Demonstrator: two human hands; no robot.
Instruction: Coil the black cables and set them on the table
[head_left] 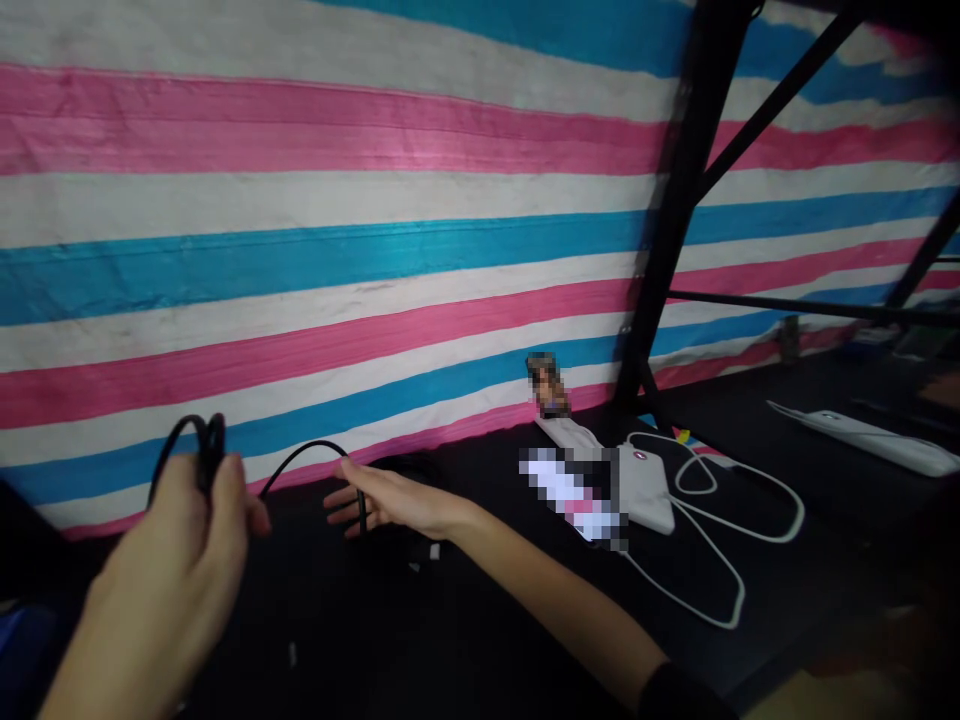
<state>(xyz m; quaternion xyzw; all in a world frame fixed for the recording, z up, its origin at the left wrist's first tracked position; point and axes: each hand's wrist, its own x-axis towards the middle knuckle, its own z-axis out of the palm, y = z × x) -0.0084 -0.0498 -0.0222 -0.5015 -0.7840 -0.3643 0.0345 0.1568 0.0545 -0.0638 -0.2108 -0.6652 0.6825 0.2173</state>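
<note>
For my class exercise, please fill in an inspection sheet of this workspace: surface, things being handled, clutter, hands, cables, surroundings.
Surface: black tabletop, dimly lit.
Things being handled: black cable, looped in the left hand, arching across to the right hand.
Clutter: small pale scrap near the right hand; white box beside pixelated items; long white object farther right.
Hands: left closed around the cable; right open, fingers extended, cable against them.
Cables: besides the black one, white cable looping beside the white box; its connections are unclear.
Surroundings: striped sheet behind; black frame post in front of it.
</note>
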